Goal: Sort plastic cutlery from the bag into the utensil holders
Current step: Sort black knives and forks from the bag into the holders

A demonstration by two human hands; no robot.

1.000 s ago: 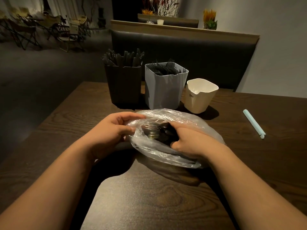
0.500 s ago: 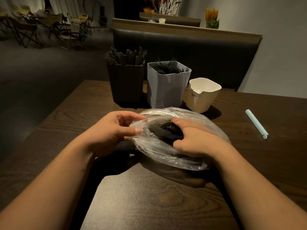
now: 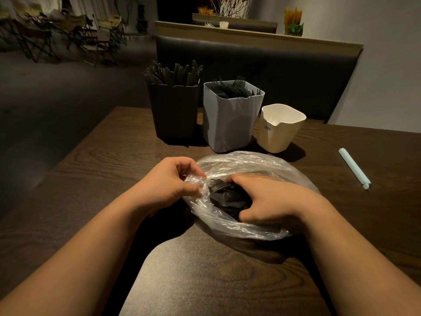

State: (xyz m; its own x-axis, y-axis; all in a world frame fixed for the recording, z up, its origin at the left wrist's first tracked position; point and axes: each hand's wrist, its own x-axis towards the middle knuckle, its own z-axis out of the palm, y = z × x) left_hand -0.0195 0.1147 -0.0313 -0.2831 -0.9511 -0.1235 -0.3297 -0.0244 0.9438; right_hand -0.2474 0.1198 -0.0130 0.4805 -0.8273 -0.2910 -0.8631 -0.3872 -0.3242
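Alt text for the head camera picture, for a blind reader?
A left hand pinches the rim of a clear plastic bag while the right hand grasps black cutlery inside. Behind stand a black holder, grey holder and cream holder.

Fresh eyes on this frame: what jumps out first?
Both hands meet mid-table: the left hand pinches the clear plastic bag by its rim, and the right hand is inside it, fingers curled round black cutlery. Behind stand the black holder and grey holder, both bristling with dark cutlery, and the cream holder, showing none.
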